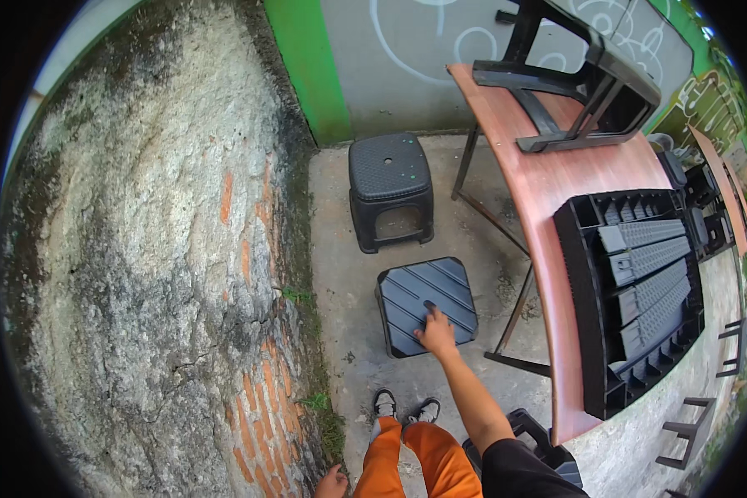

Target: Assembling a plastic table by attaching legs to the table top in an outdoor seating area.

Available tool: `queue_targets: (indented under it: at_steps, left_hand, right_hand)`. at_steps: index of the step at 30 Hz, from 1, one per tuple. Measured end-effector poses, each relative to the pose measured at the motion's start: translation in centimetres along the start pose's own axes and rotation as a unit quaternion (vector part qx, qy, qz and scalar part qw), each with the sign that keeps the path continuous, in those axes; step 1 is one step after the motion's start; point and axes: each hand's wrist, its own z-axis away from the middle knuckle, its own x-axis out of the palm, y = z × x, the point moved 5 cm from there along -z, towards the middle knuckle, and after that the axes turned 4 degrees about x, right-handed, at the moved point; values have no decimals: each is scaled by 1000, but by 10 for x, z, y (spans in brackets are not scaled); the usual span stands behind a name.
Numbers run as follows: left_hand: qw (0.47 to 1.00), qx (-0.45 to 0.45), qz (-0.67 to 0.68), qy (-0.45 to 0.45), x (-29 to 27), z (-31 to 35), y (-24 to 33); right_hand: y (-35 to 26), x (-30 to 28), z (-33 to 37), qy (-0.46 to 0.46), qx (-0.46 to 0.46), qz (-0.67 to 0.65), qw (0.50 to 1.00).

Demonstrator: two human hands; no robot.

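My right hand [436,332] reaches down to a dark grey plastic stool [415,286] with diagonal grooves across its square seat. One finger is at the small hole in the seat's middle and appears hooked into it; the other fingers are curled against the top. Whether the stool's feet rest on the floor is hidden by its seat. My left hand [332,481] hangs low beside my left leg at the bottom edge, partly cut off. Nothing shows in it, and how its fingers are held is unclear. Farther off stands a second dark stool [390,187] with a textured seat.
At right stands a reddish-brown table [533,216] bearing an upturned black plastic frame [581,91] and a ribbed black piece [639,290]. A rough wall [166,249] rises at left. Black plastic parts [548,448] lie near my right leg, below the table's near end.
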Motion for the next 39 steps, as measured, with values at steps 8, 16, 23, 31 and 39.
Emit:
queue_targets:
  at_steps: [8,16,23,31,39]
  left_hand:
    - [985,129,-109,31,-42,-13,178]
    - [934,344,83,45,-8,-27,430]
    - [923,288,255,-3,118,6,593]
    - [928,314,53,194,166,-35,613]
    - [950,215,177,138,184,5,636]
  right_hand:
    - [58,-61,236,-145,35,-144,978]
    - [297,-159,407,-16,264,-193,945]
    - [532,-205,479,138,399,-310,852]
    - [646,-438,419,413,344,-269,799]
    - [670,-568,317,369,216,-447,786]
